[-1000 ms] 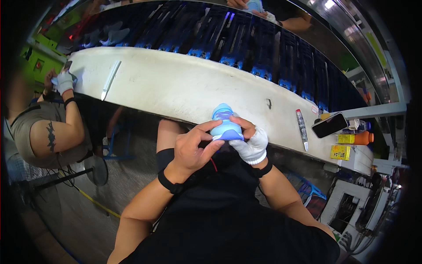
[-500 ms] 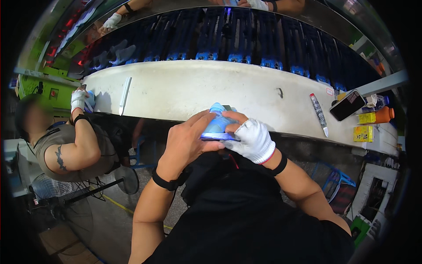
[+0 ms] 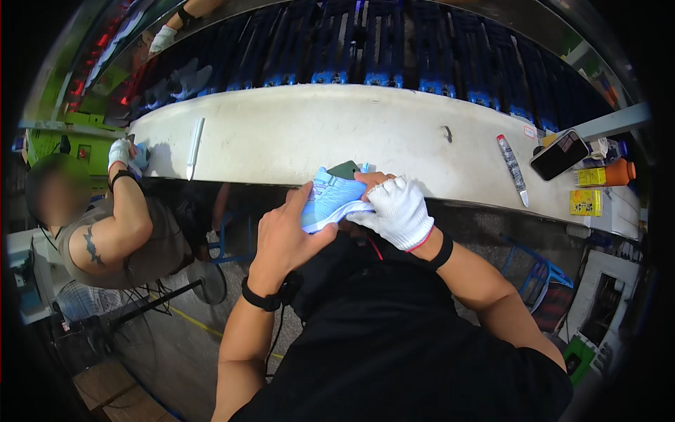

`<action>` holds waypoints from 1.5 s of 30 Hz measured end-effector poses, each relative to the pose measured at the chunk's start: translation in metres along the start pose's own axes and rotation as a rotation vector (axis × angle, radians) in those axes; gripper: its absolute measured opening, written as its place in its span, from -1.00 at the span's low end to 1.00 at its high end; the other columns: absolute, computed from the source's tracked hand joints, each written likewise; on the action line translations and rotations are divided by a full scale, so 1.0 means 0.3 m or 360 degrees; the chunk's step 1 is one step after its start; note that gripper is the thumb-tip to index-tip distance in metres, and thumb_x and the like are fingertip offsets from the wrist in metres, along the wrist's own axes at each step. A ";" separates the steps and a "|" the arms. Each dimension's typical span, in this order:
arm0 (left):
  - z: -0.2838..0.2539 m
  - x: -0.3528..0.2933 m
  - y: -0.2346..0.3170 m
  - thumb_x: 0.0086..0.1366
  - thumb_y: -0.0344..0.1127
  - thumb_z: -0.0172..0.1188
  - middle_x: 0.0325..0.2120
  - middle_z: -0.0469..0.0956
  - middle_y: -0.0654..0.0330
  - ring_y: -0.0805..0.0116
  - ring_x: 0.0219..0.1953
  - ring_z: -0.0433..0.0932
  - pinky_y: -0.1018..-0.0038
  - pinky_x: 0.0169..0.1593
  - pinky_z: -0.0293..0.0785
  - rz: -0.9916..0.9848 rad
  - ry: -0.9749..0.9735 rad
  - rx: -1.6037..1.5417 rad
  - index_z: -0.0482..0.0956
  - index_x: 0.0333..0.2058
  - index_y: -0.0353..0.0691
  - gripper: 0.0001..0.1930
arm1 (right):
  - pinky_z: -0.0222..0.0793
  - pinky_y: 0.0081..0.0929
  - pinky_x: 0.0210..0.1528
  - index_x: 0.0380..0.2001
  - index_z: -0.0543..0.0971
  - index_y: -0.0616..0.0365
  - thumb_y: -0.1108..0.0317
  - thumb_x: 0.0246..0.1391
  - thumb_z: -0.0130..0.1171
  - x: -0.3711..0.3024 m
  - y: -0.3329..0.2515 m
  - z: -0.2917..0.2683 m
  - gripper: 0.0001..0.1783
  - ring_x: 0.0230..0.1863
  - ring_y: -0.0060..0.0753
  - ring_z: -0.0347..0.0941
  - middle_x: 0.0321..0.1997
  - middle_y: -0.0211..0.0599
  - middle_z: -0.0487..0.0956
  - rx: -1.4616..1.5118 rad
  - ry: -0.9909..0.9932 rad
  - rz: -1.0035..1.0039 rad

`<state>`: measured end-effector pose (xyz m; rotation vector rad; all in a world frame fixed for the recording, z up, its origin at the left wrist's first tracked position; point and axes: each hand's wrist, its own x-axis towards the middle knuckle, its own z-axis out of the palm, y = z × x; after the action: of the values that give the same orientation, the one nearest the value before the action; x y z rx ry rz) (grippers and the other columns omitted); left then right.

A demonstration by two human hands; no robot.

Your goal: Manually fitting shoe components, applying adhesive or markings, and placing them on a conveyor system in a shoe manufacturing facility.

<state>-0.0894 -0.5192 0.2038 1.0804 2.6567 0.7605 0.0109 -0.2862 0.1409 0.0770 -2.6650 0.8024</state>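
Between my two hands, just off the near edge of the worktable, is a light blue shoe [image 3: 332,197] with a pale sole, tilted on its side. My bare left hand [image 3: 285,232] is closed around one end, thumb along the sole. My right hand [image 3: 399,211], in a white glove with bare fingertips, grips the other end. A dark green flat piece [image 3: 344,169] shows just behind the shoe; whether it touches the shoe I cannot tell.
A pale worktable [image 3: 281,126] runs across, with a dark slatted conveyor [image 3: 351,49] behind. On it are a white pen-like tool [image 3: 196,151], a patterned cutter [image 3: 513,169], a phone [image 3: 560,155], a yellow box [image 3: 586,202] and an orange bottle [image 3: 617,172]. A co-worker [image 3: 112,225] sits left.
The shoe has been turned in my hands, from toe-up to lying sideways with more of its upper showing. Both hands have shifted their grip, and the view has moved slightly.
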 end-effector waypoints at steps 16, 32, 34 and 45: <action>0.153 0.076 0.144 0.08 -0.34 0.67 0.07 0.74 0.02 0.01 0.04 0.76 0.22 0.11 0.73 0.0741 0.0549 -0.0456 0.66 0.22 -0.24 -0.31 | 0.53 -0.01 0.38 0.39 0.47 0.16 -0.07 -0.08 0.77 -0.029 -0.024 -0.243 0.07 0.37 0.18 0.60 0.37 0.07 0.62 0.0437 0.0222 -0.0300; 0.276 0.096 0.103 0.11 -0.23 0.71 -0.20 0.61 0.07 0.01 -0.24 0.61 0.22 -0.16 0.58 0.0625 0.0796 -0.0658 0.57 -0.16 -0.26 -0.51 | 0.69 -0.19 0.09 0.01 0.65 0.18 -0.04 -0.26 0.84 -0.001 -0.061 -0.205 -0.16 -0.01 0.00 0.77 -0.01 -0.06 0.78 0.0304 0.0353 -0.0076; 0.314 0.092 0.092 0.09 -0.29 0.68 -0.21 0.54 0.10 -0.01 -0.23 0.60 0.19 -0.16 0.60 0.0475 0.0695 -0.0916 0.54 -0.16 -0.24 -0.52 | 0.69 -0.19 0.09 0.01 0.66 0.17 -0.04 -0.27 0.85 0.006 -0.070 -0.203 -0.16 -0.01 -0.01 0.77 -0.01 -0.06 0.78 0.0291 0.0335 -0.0093; 0.290 0.082 0.111 0.01 -0.47 0.61 -0.24 0.50 0.06 -0.07 -0.16 0.55 0.15 -0.11 0.53 0.0640 0.0588 -0.1095 0.52 -0.18 -0.20 -0.55 | 0.70 -0.22 0.13 0.02 0.65 0.29 0.06 -0.13 0.83 0.027 -0.057 -0.225 -0.22 0.03 -0.08 0.78 0.03 0.00 0.75 0.0318 0.0221 -0.0094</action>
<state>-0.0575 -0.4478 0.1474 1.3505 2.1089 1.9281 0.0273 -0.2635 0.2050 0.1440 -2.4357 1.0141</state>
